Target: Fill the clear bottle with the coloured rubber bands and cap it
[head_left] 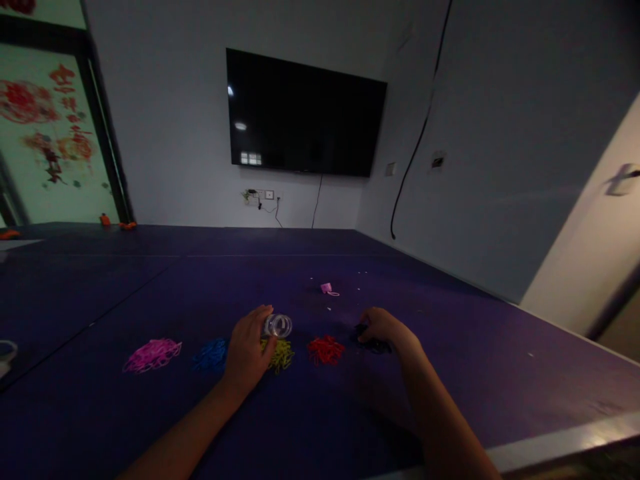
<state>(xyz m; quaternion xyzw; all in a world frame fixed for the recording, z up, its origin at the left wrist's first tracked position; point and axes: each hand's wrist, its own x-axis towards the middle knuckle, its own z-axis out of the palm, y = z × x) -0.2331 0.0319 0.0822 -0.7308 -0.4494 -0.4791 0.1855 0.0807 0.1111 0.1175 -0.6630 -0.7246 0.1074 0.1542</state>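
My left hand [250, 347] is closed around a small clear jar [279, 325], which lies tilted with its round mouth toward the right. Beneath the jar is a pile of yellow bands [281, 357], partly hidden by my fingers. Blue bands [210, 355] lie just left of that hand, and pink bands [154, 355] farther left. Red bands [325, 350] sit between my two hands. On the right, my right hand [381, 328] reaches down onto a pile of black bands [373, 343], its fingertips pressed together among them; some bands are hidden below it.
A small pink item [327, 289] with a loop lies beyond the piles, near some white specks. The purple table [300, 427] has a pale edge at the lower right. A clear object [7, 353] is at the far left. Behind are a wall-mounted television [305, 113] and hanging cables.
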